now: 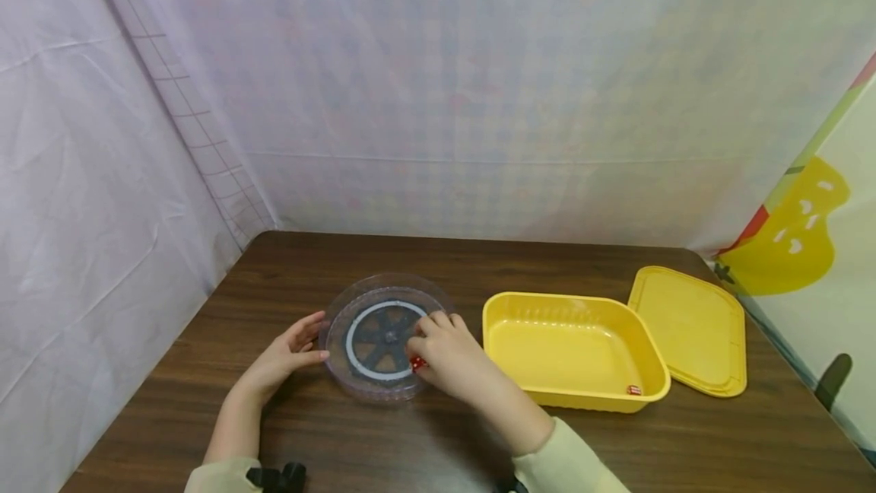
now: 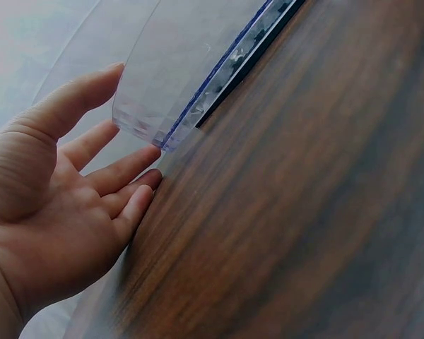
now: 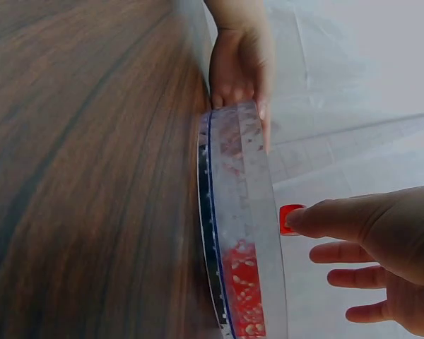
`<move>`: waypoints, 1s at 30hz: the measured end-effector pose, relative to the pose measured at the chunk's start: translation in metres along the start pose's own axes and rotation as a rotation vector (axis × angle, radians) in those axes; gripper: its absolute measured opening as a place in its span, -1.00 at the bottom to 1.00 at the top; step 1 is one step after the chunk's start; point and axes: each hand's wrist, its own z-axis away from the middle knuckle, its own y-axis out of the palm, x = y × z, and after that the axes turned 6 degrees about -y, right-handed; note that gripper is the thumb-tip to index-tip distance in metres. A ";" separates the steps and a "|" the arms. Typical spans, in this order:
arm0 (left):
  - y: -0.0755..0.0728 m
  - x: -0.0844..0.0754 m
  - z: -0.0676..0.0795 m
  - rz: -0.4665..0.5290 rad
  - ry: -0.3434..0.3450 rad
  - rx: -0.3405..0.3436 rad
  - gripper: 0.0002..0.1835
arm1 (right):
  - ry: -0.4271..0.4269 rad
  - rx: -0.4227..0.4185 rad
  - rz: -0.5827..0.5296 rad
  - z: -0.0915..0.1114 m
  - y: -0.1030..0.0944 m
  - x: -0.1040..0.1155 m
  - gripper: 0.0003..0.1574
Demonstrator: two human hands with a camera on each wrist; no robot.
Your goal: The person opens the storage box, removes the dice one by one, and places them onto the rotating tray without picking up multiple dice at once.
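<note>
A clear round plastic container [image 1: 383, 394] with a dark wheel-like pattern and a white ring inside stands on the table. My left hand [image 1: 284, 352] is at its left side, fingers and thumb extended, fingertips touching or very near the wall [image 2: 155, 78]. Over the container's right side, my right hand [image 1: 448, 348] pinches a red die [image 3: 288, 217] with white dots between thumb and forefinger, the other fingers held loosely. The right wrist view shows the die just above the rim. Through the clear wall, red things with white dots [image 3: 244, 286] show inside; the right hand hides them in the head view.
To the right, a yellow rectangular box [image 1: 554, 356] stands with a red die [image 1: 633, 390] in its near right corner. Its yellow lid [image 1: 687, 329] lies behind and right, partly against the box. A pale curtain [image 1: 493, 97] hangs behind the brown wooden table [image 1: 328, 440].
</note>
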 end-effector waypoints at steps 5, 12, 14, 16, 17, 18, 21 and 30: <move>-0.001 0.001 -0.001 -0.003 0.009 0.003 -0.20 | -0.005 -0.011 0.008 -0.002 0.005 0.002 -0.83; -0.001 0.003 -0.001 -0.007 0.020 0.008 -0.19 | -0.009 -0.016 0.001 -0.003 0.007 0.004 -0.81; -0.001 0.003 -0.001 -0.011 0.017 0.007 -0.19 | -0.003 -0.007 -0.007 -0.002 0.007 0.004 -0.81; -0.001 0.002 -0.001 -0.012 0.014 0.005 -0.19 | 0.004 0.000 -0.015 -0.002 0.006 0.004 -0.80; 0.000 0.002 -0.001 -0.011 0.014 0.005 -0.19 | 0.007 0.003 -0.019 -0.002 0.006 0.004 -0.80; 0.000 0.001 0.000 -0.010 0.013 0.005 -0.19 | 0.009 0.005 -0.022 -0.001 0.006 0.003 -0.80; 0.000 0.001 0.000 -0.007 0.013 0.006 -0.19 | 0.011 0.008 -0.029 -0.001 0.004 0.003 -0.80; -0.001 0.001 0.000 -0.002 0.018 0.006 -0.19 | 0.000 0.001 -0.031 0.001 -0.002 0.001 -0.80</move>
